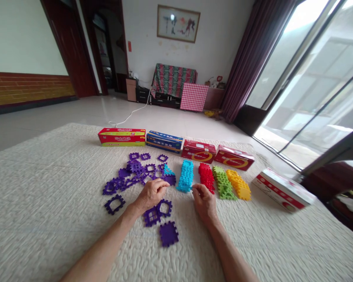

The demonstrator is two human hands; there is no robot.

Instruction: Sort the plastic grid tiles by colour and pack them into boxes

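My left hand is closed, thumb and fingers pressed together at the near edge of a solid purple square tile. Whether it grips that tile I cannot tell. My right hand is also closed, its fingertips beside the near right corner of a row of overlapping light blue tiles. What it pinches, if anything, is hidden. A light blue triangle tile lies behind the purple square. Loose purple tiles are heaped to the left. Nearer me are a purple pentagon frame, a window tile and a solid square.
Rows of red, green and yellow tiles lie right of the blue row. Behind stand a red-yellow box, a blue box and two dark red boxes. A white-red box sits right, on the quilted cover.
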